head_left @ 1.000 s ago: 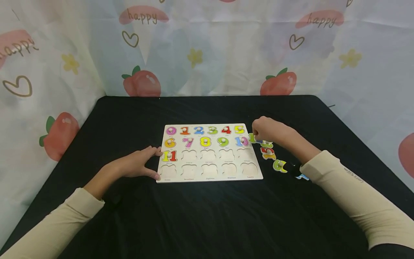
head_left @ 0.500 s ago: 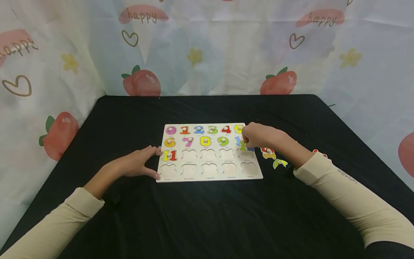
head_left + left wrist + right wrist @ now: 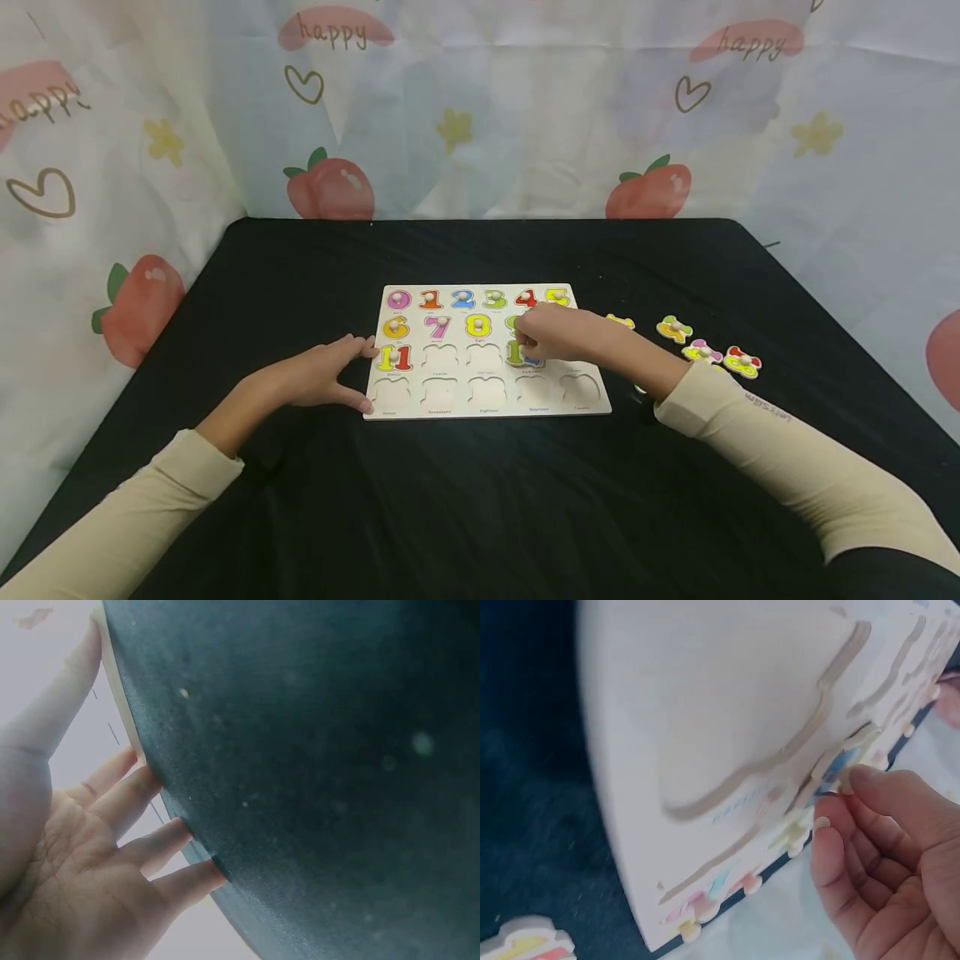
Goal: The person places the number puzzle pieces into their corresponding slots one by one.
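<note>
The white wooden number board [image 3: 465, 408] lies on the black cloth, with knobbed number pieces in its top two rows. At the start of the third row sits the 11 piece [image 3: 394, 358]. My left hand [image 3: 318, 375] rests at the board's left edge, thumb and fingers spread; in the left wrist view its fingertips touch that edge. Between thumb and fingers my right hand [image 3: 562, 333] pinches a green and blue 12 piece [image 3: 516, 354] by its knob, over the third row's fourth recess. In the right wrist view the 12 piece [image 3: 845, 761] is close over the board.
Right of the board lie several loose number pieces, among them an orange and green one [image 3: 674, 329], a pink and yellow one [image 3: 702, 352] and a red and yellow one [image 3: 742, 362]. My right forearm partly covers others. A printed curtain [image 3: 525, 167] stands behind the table.
My right hand has picked up the 12 piece from beside the board and carried it leftward over the third row. The left hand stays at the board's edge.
</note>
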The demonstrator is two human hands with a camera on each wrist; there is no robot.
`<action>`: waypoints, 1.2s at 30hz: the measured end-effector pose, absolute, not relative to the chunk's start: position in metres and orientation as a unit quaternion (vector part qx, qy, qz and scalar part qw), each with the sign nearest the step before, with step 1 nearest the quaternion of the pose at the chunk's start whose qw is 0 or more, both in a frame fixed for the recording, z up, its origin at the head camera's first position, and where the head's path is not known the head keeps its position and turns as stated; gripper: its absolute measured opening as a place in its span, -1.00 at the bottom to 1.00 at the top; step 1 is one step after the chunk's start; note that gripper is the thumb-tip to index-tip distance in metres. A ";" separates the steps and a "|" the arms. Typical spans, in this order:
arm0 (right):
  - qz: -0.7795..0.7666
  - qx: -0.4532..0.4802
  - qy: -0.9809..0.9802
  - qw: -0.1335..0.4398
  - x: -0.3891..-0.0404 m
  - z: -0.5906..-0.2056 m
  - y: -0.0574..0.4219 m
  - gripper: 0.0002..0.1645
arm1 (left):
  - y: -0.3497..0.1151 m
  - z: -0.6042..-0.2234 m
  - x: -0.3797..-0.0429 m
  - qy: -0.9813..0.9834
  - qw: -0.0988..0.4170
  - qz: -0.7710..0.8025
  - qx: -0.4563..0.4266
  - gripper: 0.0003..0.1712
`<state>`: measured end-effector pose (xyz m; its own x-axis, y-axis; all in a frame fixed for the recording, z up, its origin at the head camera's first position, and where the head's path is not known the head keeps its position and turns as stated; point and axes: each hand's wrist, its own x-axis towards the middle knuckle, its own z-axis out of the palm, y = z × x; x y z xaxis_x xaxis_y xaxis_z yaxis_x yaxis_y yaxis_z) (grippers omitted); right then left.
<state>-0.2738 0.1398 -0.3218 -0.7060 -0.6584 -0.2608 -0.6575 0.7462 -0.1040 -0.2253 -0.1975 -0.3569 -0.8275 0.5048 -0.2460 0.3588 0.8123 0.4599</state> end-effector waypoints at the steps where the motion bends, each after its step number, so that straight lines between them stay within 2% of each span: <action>1: -0.004 -0.361 0.922 0.139 -0.274 -0.323 0.137 -0.92 | -0.198 -0.357 -0.225 0.934 0.182 0.203 0.231 0.01; 13: -0.009 -0.403 0.907 0.119 -0.278 -0.331 0.104 -0.97 | -0.198 -0.354 -0.222 0.935 0.183 0.209 0.219 0.01; 20: -0.029 -0.396 0.908 0.131 -0.276 -0.334 0.093 -0.88 | -0.195 -0.353 -0.221 0.938 0.182 0.202 0.216 0.02; 27: -0.022 -0.432 0.896 0.098 -0.276 -0.335 0.086 -0.84 | -0.194 -0.354 -0.223 0.940 0.178 0.190 0.220 0.02; 32: 0.000 -0.453 0.888 0.084 -0.277 -0.335 0.076 -0.90 | -0.195 -0.355 -0.224 0.940 0.178 0.188 0.222 0.03; 36: 0.015 -0.448 0.888 0.098 -0.276 -0.335 0.066 -0.94 | -0.195 -0.356 -0.224 0.938 0.184 0.193 0.223 0.03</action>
